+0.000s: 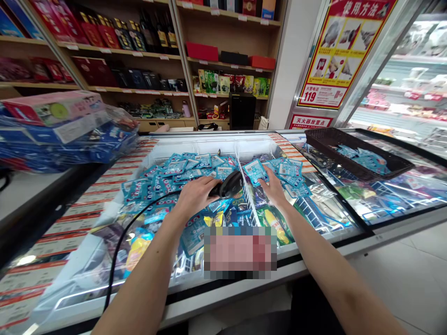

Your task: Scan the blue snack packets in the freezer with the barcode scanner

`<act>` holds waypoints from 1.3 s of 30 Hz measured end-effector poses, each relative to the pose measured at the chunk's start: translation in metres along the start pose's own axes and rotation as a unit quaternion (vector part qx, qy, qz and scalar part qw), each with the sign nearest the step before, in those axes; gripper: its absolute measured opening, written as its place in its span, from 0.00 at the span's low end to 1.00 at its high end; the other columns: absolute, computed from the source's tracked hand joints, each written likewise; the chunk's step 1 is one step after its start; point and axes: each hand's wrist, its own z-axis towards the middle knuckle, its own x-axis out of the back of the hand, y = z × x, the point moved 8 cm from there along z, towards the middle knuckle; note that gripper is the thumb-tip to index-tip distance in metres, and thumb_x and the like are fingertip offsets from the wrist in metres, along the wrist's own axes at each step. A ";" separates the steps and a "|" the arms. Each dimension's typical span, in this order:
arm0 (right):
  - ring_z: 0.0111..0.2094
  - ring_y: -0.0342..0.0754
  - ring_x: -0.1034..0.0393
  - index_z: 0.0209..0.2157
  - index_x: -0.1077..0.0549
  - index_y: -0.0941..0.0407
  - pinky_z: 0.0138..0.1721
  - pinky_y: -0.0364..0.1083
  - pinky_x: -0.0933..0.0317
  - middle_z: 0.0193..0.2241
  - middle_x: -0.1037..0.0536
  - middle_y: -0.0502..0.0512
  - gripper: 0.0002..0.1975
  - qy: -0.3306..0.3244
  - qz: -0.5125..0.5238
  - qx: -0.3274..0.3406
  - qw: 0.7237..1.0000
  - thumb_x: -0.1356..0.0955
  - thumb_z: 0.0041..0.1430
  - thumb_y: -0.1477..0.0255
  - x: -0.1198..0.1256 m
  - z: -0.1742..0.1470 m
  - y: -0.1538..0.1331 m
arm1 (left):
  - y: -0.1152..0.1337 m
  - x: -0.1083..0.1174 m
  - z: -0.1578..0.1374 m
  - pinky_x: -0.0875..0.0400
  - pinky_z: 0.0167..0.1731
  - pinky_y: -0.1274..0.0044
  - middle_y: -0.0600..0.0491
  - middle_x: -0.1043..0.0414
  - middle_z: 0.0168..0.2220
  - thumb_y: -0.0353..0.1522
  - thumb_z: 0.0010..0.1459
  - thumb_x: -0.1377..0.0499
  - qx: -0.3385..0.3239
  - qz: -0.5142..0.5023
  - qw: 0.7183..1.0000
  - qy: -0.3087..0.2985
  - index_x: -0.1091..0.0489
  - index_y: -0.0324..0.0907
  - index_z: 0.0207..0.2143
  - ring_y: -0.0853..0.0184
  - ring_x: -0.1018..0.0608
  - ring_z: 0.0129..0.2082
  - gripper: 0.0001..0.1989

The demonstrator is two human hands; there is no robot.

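Observation:
My left hand (197,195) is wrapped round the handle of a black barcode scanner (232,184), its head turned to the right and its cable (120,246) running down to the lower left. In my right hand (273,188) is a light blue packet (255,172), gripped at its right edge over the freezer. The scanner's head is close to this packet, with a white wire divider (246,193) between them. Many similar blue packets (167,179) fill the freezer's left section, and more lie in a pile (291,173) just beyond my right hand.
A dark basket (391,173) with several blue packets stands on the freezer's right part. Plastic-wrapped boxes (59,125) are stacked at the left. Price labels (66,232) line the freezer's left lid. Shelves (136,53) with bottles and boxes rise behind. A pixelated patch hides part of the front.

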 end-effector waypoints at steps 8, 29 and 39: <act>0.51 0.53 0.34 0.54 0.41 0.56 0.42 0.50 0.34 0.49 0.29 0.61 0.24 0.020 0.054 -0.027 0.998 0.37 0.55 0.68 -0.004 0.004 0.014 | 0.000 -0.002 0.000 0.32 0.40 0.73 0.48 0.30 0.49 0.39 0.56 0.44 -0.003 -0.020 1.000 0.012 0.36 0.45 0.51 0.60 0.27 0.48 0.20; 0.41 0.50 0.29 0.54 0.41 0.55 0.34 0.47 0.34 0.46 0.26 0.57 0.24 -0.012 0.072 -0.023 0.997 0.37 0.55 0.67 -0.008 0.005 0.012 | -0.003 -0.004 0.000 0.32 0.41 0.72 0.46 0.31 0.51 0.37 0.55 0.43 0.011 -0.021 1.000 0.003 0.36 0.45 0.52 0.59 0.27 0.49 0.21; 0.39 0.50 0.33 0.56 0.37 0.56 0.46 0.53 0.39 0.47 0.29 0.61 0.23 0.124 -0.073 -0.035 0.989 0.41 0.59 0.70 0.035 0.001 0.015 | -0.009 0.000 -0.002 0.33 0.39 0.73 0.49 0.28 0.46 0.37 0.56 0.43 0.016 -0.003 1.000 0.010 0.35 0.45 0.50 0.59 0.27 0.47 0.19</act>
